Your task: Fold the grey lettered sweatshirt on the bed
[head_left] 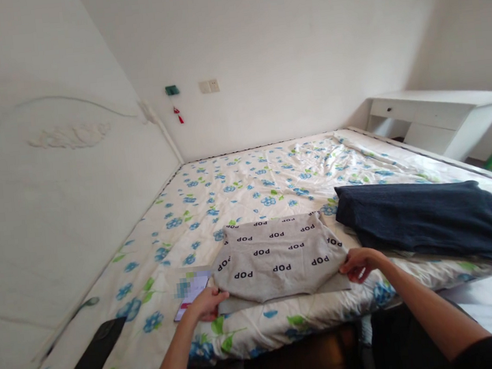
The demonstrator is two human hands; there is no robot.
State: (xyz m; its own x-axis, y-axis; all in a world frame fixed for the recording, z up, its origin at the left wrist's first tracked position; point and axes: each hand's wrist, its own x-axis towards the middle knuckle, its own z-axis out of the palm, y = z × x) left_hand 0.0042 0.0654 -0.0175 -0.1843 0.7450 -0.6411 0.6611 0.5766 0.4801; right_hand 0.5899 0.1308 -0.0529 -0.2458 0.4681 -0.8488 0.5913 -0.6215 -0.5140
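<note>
1. Head view: grey "POP" garment [279, 256] lies folded into a compact rectangle near the bed [245, 179] front edge.
2. My left hand [206, 304] pinches its lower-left corner; my right hand [358, 263] pinches the lower-right corner. Both closed on fabric.
3. Progress, as I judge it: fold looks mostly done, bottom edge not yet squared.
4. Dark navy garment [428, 225] sits just right of it, roughly folded, untouched.
5. Phone [191, 291] by my left hand; black object [89, 365] further left.

Two bare forearms, left hand [206, 304], right hand [358, 263], dark sleeve edge
</note>
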